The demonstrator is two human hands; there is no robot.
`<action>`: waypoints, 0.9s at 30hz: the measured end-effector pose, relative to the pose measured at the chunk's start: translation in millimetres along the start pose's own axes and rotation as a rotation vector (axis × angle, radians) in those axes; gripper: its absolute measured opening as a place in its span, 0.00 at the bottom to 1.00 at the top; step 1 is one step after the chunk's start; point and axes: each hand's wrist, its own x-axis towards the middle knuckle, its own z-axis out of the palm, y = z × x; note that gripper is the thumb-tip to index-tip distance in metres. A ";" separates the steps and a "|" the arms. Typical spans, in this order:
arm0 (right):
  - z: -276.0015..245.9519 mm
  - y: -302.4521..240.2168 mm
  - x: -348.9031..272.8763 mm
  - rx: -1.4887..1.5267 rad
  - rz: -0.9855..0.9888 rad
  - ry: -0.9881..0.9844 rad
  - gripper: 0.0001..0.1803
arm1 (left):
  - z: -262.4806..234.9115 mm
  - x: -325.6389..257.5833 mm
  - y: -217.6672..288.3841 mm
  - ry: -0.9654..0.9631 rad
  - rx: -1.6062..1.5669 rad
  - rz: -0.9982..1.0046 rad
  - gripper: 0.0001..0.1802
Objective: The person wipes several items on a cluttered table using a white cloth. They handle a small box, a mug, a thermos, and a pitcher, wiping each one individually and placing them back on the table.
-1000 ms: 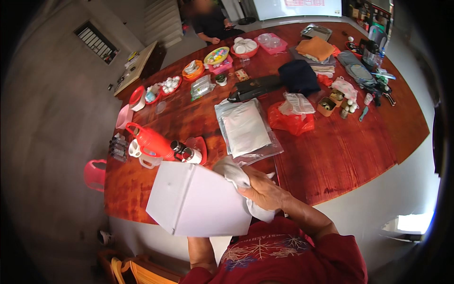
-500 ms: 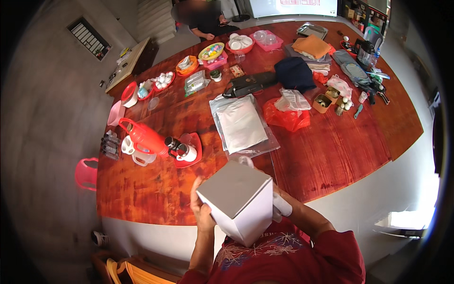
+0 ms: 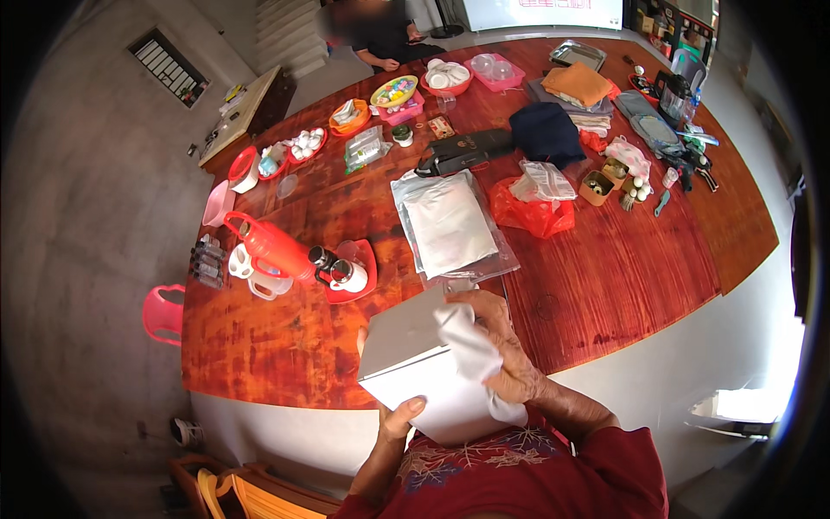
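At the edge of the counter [image 3: 285, 355], the left hand [image 3: 399, 420], spread wide, clasps the box [image 3: 402, 333], apparently steadying it, while the right hand [image 3: 510, 363], fingers curled, holds a cloth [image 3: 469, 342] against it.

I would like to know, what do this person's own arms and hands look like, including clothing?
The left hand and right hand are without gloves. The forearms are uncovered, with no watch visible. The short sleeves are dark red, matching the shirt, which has a branching pale and blue print in front.
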 end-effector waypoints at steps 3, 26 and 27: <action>-3.0 -4.9 23.2 -0.086 -0.249 -0.082 0.25 | -7.7 4.4 -6.4 0.003 -0.082 0.008 0.68; 6.9 6.1 43.9 0.058 -0.214 -0.152 0.20 | 7.4 22.8 15.1 -0.002 -0.152 0.382 0.63; 11.0 4.6 40.5 0.074 -0.169 -0.103 0.20 | 9.0 25.2 16.2 0.011 -0.206 0.402 0.62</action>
